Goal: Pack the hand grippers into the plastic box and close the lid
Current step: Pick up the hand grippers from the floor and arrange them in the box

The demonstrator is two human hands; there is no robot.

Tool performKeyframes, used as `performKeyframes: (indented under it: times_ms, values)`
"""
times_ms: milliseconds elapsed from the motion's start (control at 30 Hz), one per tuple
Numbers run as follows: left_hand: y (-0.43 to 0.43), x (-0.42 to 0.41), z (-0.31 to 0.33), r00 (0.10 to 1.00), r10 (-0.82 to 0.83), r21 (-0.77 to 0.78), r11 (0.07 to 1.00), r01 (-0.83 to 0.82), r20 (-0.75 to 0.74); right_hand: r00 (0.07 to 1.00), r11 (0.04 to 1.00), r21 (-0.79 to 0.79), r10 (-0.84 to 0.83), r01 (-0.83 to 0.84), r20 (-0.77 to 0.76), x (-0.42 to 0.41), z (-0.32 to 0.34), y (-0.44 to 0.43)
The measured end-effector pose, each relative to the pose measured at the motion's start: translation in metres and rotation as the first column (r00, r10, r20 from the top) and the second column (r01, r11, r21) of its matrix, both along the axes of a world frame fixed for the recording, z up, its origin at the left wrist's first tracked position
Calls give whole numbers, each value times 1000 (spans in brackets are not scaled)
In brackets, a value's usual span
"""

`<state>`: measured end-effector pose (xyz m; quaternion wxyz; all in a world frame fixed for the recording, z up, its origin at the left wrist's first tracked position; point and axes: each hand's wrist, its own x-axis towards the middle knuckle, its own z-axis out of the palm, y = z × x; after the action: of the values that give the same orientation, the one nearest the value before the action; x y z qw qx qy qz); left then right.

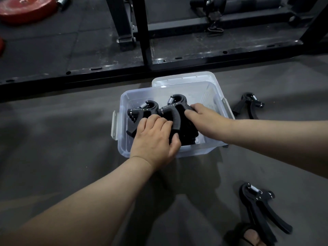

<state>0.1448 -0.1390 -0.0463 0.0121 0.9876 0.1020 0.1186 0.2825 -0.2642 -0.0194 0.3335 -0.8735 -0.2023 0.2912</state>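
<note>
Left hand (156, 137) curled round one handle of the upright hand gripper (174, 105) | clear plastic box (122, 125), more black grippers (143, 110) stacked inside, lid (179, 78) off, lying behind it | right hand (204, 118) grips that same gripper's other side | loose gripper (248, 107) just right of the box | another one (257, 206) on the floor near me

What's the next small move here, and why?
Probably settle and release the upright gripper, held by the left hand and right hand inside the box; the far gripper and near gripper lie unpacked on the floor.
</note>
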Motion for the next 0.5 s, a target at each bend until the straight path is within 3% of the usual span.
performKeyframes:
  times_ms: [167, 233, 300, 367, 433, 500]
  values:
    - [1, -1, -4, 999, 1, 0, 1000, -1, 41, 971, 977, 172, -157, 126, 179, 1, -9, -45]
    - [0, -1, -5, 998, 3, 14, 1000, -4, 56, 944, 961, 261, -164, 87, 287, -5, -9, -66]
    - [-1, -2, -5, 999, -2, 17, 1000, 1, 48, 908, 961, 276, -129, 16, 398, -13, -9, -87]
    - [-2, -2, -4, 999, 4, 13, 1000, -5, 44, 888, 961, 259, -204, 100, 412, -21, -16, -109]
    - [-2, -1, -3, 999, 14, 8, 1000, -14, 39, 881, 953, 93, -301, 288, 364, -25, -31, -132]
    - [-3, -1, -2, 999, 21, 2, 1000, -21, 26, 935, 907, -257, -284, 334, 214, -29, -51, -160]
